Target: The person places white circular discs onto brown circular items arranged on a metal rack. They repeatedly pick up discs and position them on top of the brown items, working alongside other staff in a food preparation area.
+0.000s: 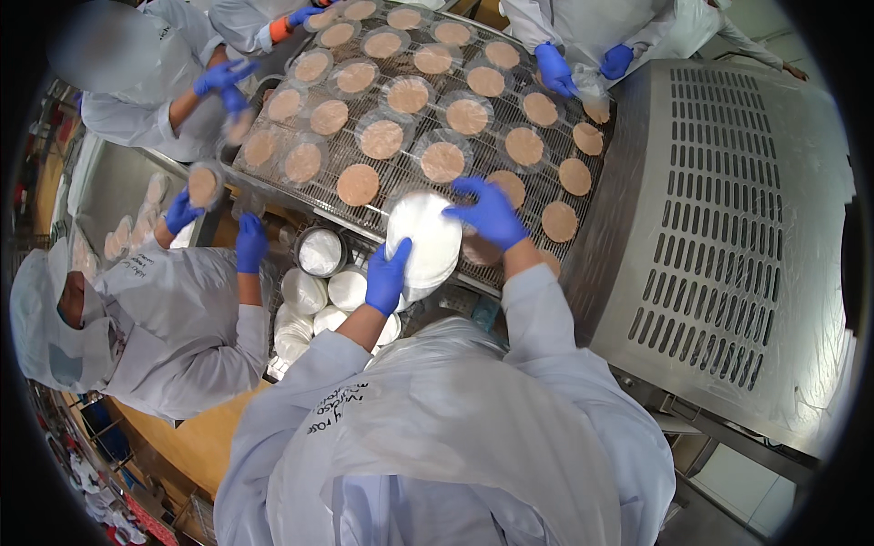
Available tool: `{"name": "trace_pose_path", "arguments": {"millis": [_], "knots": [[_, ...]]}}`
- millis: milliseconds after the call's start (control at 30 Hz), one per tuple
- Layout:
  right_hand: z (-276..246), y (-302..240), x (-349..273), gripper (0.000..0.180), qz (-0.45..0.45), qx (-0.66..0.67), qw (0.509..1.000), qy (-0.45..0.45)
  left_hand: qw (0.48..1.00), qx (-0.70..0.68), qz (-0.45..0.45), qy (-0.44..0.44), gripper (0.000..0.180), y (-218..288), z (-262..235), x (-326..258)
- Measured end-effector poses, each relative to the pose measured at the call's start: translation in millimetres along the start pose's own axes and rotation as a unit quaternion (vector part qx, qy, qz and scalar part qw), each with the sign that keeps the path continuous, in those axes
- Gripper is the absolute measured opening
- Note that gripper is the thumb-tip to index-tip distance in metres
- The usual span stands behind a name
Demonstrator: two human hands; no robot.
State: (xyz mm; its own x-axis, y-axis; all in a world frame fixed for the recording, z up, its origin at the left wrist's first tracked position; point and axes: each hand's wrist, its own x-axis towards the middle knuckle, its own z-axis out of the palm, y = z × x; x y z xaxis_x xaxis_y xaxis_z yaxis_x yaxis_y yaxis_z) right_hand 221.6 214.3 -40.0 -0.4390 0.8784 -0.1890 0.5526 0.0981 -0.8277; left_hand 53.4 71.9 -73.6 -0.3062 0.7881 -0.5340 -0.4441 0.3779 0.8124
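Note:
My left hand [387,276], in a blue glove, grips a stack of thin white round sheets [424,238] by its lower left edge. The stack is tilted up over the near edge of a wire mesh conveyor [332,207]. At the stack's right edge is my right hand [492,214], also gloved in blue. Its fingers are apart, and the thumb side touches the rim of the sheets. Flat round pinkish-tan patties [358,185] lie in rows on the mesh, many on clear round film. One patty [506,188] is partly hidden behind my right hand.
More white round stacks [303,291] and a round metal container [320,251] stand near my left forearm. A slotted steel cover [719,218] rises at right. Co-workers stand left and across; one person's gloved hand [185,211] holds a patty. A steel tray [109,187] holds patties.

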Motion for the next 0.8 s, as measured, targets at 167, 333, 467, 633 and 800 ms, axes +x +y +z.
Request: {"name": "trace_pose_path", "arguments": {"millis": [167, 333, 467, 633, 800], "knots": [[48.7, 29.6, -19.3, 0.025, -0.085, 0.064, 0.986, 0.126, 0.999, -0.002, 0.009, -0.037, 0.039, -10.4, 2.7, 10.3], [-38.3, 29.6, 14.4, 0.025, 0.074, -0.101, 0.986, 0.108, 1.0, -0.003, 0.007, -0.01, 0.036, -4.6, 0.2, -0.3], [-18.1, 92.5, 42.4, 0.027, -0.173, -0.111, 0.936, 0.286, 1.0, -0.007, 0.001, -0.015, 0.037, -26.1, -4.9, 9.1], [11.8, -11.8, -9.4, 0.033, 0.033, -0.061, 0.997, -0.017, 0.999, -0.044, 0.014, -0.014, 0.039, -17.4, -10.9, 12.6], [25.8, 41.4, -3.3, 0.026, -0.016, 0.058, 0.991, 0.119, 1.0, 0.012, 0.024, -0.016, 0.04, -11.9, -1.8, 7.9]]}}
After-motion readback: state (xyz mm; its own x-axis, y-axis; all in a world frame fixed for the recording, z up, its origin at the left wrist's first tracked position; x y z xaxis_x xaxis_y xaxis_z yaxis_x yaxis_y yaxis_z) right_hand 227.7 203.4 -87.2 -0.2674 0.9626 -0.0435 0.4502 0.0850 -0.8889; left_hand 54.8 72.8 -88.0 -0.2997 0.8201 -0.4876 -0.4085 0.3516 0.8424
